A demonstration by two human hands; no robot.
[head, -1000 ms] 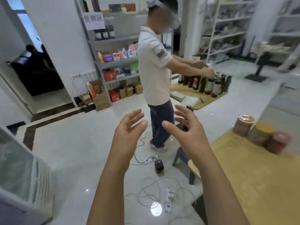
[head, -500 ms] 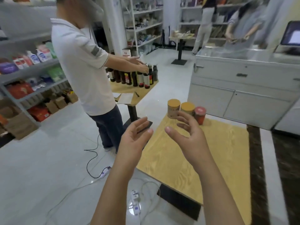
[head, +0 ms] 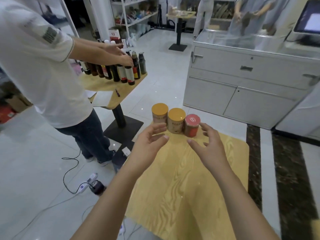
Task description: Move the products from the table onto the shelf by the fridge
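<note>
Frustratingly, cannot read the blurred labels on three cylindrical canisters touching in a row at the far edge of the wood-grain table [head: 181, 187]: yellow-lidded canister [head: 159, 114], second yellow-lidded canister [head: 176, 121], red-lidded canister [head: 191, 126], the first one's base tucked behind the left hand [head: 149, 143]. Hovering just short of them, that hand and the right hand [head: 212, 147], fingers spread wide, lightly bent, holding nothing, forearms cut off below. Open tiled floor [head: 155, 94] between this table's left edge and the bottle table [head: 107, 85].
</note>
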